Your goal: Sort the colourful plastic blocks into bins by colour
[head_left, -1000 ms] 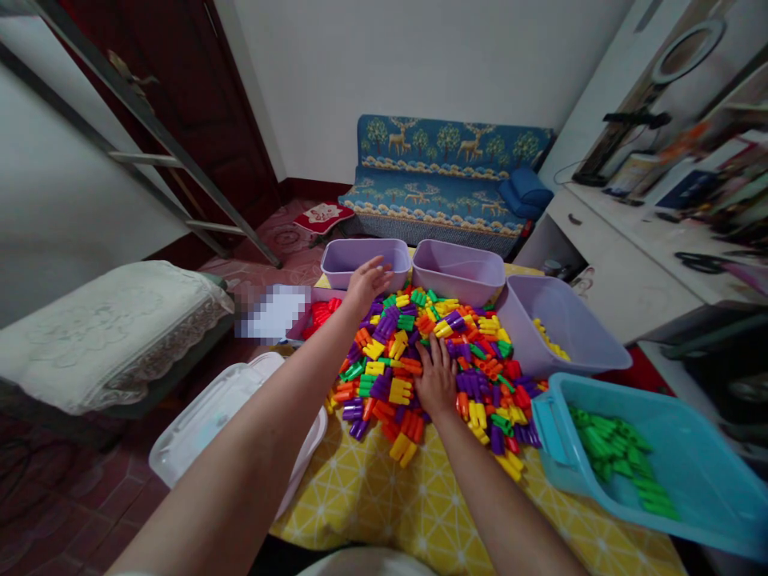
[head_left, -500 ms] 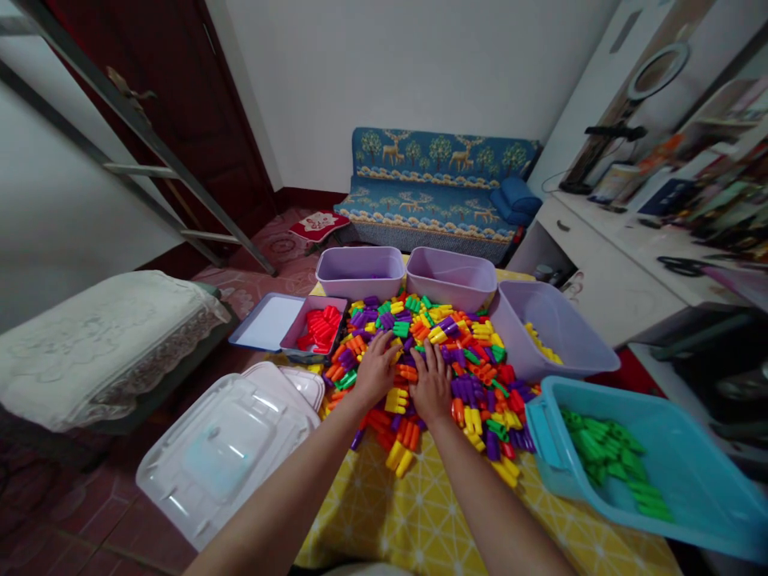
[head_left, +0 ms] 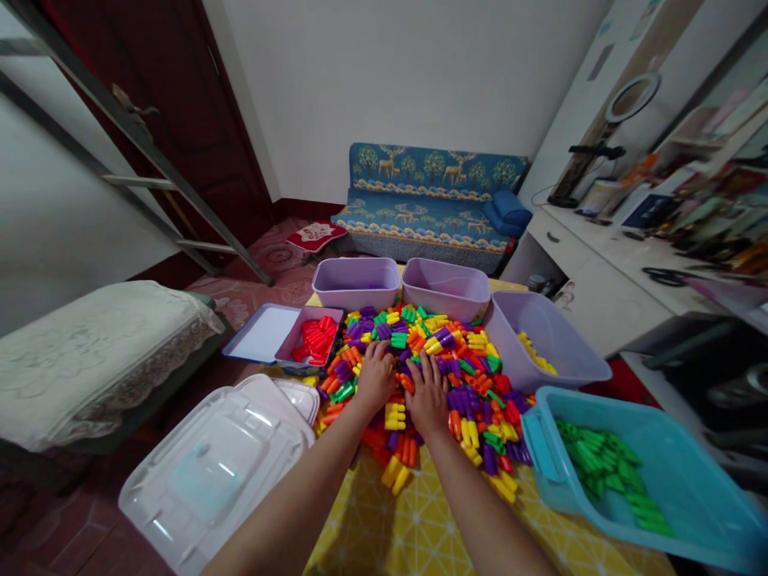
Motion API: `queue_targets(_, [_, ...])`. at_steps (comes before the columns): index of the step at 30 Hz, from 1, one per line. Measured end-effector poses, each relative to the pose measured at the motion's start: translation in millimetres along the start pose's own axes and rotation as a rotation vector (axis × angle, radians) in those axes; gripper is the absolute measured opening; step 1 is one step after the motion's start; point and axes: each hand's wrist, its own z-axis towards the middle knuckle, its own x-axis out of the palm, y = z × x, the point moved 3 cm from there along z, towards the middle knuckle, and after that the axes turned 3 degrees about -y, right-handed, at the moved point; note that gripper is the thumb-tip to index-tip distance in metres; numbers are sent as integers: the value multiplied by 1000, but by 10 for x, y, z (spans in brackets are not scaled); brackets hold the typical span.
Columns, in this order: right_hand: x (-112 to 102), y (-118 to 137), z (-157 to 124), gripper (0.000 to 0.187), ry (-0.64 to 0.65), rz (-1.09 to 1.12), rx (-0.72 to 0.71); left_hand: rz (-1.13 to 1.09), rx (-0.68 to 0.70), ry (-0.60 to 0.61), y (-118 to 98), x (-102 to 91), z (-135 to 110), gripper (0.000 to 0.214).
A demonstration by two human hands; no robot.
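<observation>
A heap of bullet-shaped plastic building pieces [head_left: 468, 398] in purple, yellow, orange, green and red covers the middle of the table. My left hand [head_left: 376, 376] is on the heap with its fingers curled; a bit of a yellow plastic piece [head_left: 392, 368] shows by the fingertips. Just to its right, my right hand [head_left: 428, 398] lies palm down on the pieces, fingers spread. An orange piece [head_left: 406, 383] is beside its thumb. What lies under both palms is hidden. A yellow joined piece [head_left: 394, 416] rests between my wrists.
Purple bins [head_left: 356, 298] line the far edge; the right one [head_left: 570, 360] holds yellow pieces. A blue tub [head_left: 690, 448] with green pieces stands at right. At left are a small box [head_left: 290, 340] of red pieces and stacked clear lids [head_left: 210, 472]. A sofa [head_left: 420, 216] is beyond.
The camera view has tilted slightly, so the table appears lower. My left hand's fingers have curled in more; my right hand stays spread on the heap, with an orange piece now by its thumb.
</observation>
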Motion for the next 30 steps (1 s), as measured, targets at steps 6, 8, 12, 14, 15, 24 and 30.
queue_targets(6, [-7, 17, 11, 56, -2, -10, 14, -106, 48, 36, 40, -71, -133, 35])
queue_targets(8, [-1, 18, 13, 55, -6, -8, 15, -103, 37, 46, 53, -75, -151, 35])
queue_targets(12, [27, 4, 14, 55, -13, -7, 13, -119, -6, 18, 83, -40, -153, 34])
queue_targets(14, [47, -6, 13, 55, -10, -15, 16, -95, 4, 10, 92, -18, -153, 32])
queue_targets(15, [55, -10, 12, 55, -10, -20, 19, -75, 17, 8, 96, -10, -155, 33])
queue_targets(24, [61, -9, 5, 54, -26, -19, 17, 195, 151, 15, 143, 11, -185, 41])
queue_targets(30, [71, -5, 2, 54, -32, -25, 13, 398, 214, 10, 155, 19, -212, 29])
